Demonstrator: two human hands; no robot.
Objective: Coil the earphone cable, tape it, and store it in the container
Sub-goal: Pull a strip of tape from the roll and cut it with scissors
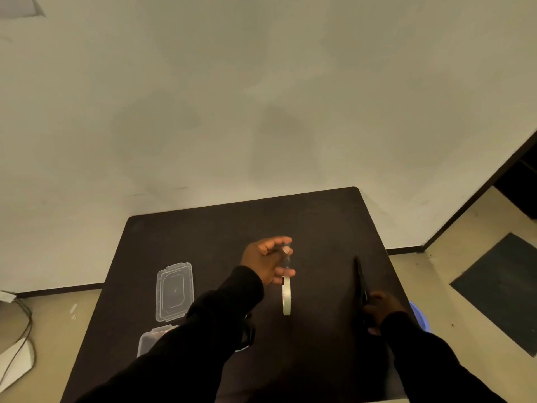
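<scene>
My left hand hovers over the middle of the dark table, pinching a clear strip of tape between thumb and fingers. The strip runs down to the white tape roll, which stands on edge just below the hand. Near the table's right edge my right hand grips black scissors, blades pointing away from me. A dark loop that may be the earphone cable shows beside my left sleeve, mostly hidden. The clear container sits at the front left, partly covered by my sleeve.
The container's clear lid lies flat on the table's left side, behind the container. A blue object peeks out past the right table edge. Cables and a white device lie on the floor at left.
</scene>
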